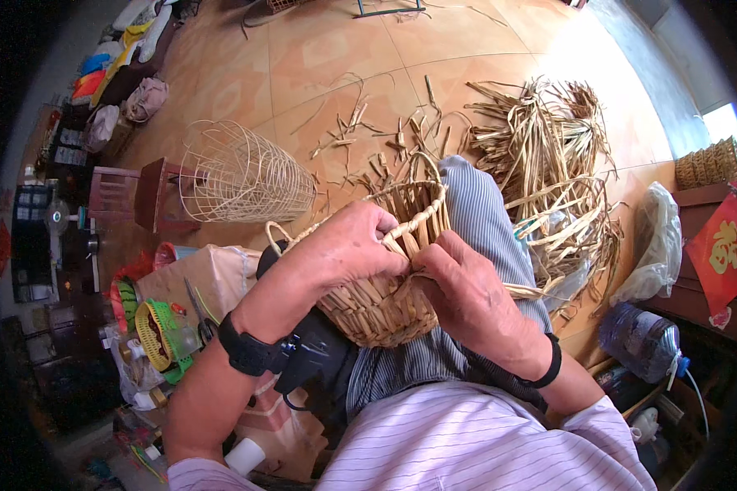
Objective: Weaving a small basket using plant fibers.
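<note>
On my lap rests a small woven basket (378,315) of dried plant strips, with a braided rim and looped handles. My left hand (354,245) grips its near side just below the rim, thumb at the opening and fingers curled. Close beside it, my right hand (471,286) pinches at the basket wall with bent fingers. A pale dried strip (522,290) sticks out past the right side of that hand. What lies between the right fingertips is mostly hidden.
Right of my knee lies a heap of dried strips (532,139); scraps (401,139) litter the tiled floor. A wire-like open frame basket (246,176) lies left. Scissors (199,307) rest on a covered box. A water jug (640,340) stands at right.
</note>
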Motion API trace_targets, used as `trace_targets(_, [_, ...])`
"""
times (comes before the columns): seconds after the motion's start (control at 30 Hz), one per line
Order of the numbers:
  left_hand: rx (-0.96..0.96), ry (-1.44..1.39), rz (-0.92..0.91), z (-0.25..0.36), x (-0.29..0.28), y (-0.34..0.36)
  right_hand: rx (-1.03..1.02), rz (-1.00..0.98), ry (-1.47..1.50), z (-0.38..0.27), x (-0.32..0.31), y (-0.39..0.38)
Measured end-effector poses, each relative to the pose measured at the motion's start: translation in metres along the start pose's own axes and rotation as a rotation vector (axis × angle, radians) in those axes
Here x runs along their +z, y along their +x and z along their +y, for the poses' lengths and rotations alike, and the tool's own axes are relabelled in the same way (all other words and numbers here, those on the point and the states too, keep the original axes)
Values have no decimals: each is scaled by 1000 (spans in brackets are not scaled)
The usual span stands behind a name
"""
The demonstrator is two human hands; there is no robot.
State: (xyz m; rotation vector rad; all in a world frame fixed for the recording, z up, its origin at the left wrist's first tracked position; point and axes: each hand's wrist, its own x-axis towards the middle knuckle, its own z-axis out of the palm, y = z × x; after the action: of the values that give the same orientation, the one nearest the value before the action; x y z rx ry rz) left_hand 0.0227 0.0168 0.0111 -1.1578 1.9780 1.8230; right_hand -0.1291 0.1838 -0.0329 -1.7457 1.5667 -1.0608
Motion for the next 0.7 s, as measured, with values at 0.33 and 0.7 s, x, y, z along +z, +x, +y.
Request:
trace_targets(0.33, [115, 71, -121, -18, -11, 11, -120, -43, -241, -3, -3, 2])
trace_targets(0.7, [221, -18, -93, -40, -12, 23, -59, -12, -315, -14, 6, 2])
